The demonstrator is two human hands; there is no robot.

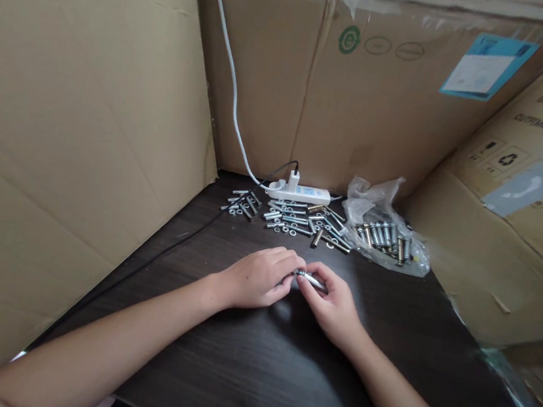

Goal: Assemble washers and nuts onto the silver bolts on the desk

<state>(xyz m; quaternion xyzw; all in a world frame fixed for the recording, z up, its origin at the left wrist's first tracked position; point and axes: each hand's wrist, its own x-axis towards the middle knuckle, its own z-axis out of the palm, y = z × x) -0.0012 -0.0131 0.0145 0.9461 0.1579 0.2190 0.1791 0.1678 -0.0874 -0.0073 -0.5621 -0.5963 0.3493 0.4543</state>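
Above the dark tabletop, an expansion bolt (314, 281) lies between my two hands. My left hand (265, 277) is closed, its fingertips pinching the bolt's left end, which they partly cover. At the sleeve, the thumb and fingers of my right hand (332, 297) grip the same bolt. Beyond the hands lie loose bolts, sleeves, nuts and washers (294, 218) in a spread-out group. A smaller cluster of bolts and washers (246, 204) is to its left. On the right, a clear plastic bag (416, 254) holds several expansion bolts (383, 236).
A white power strip (300, 194) with a plugged-in charger stands behind the parts. Its white cable (232, 60) climbs the back, and a black cable (166, 253) crosses the table (241, 371) on the left. Cardboard walls (269, 64) enclose the left, back and right.
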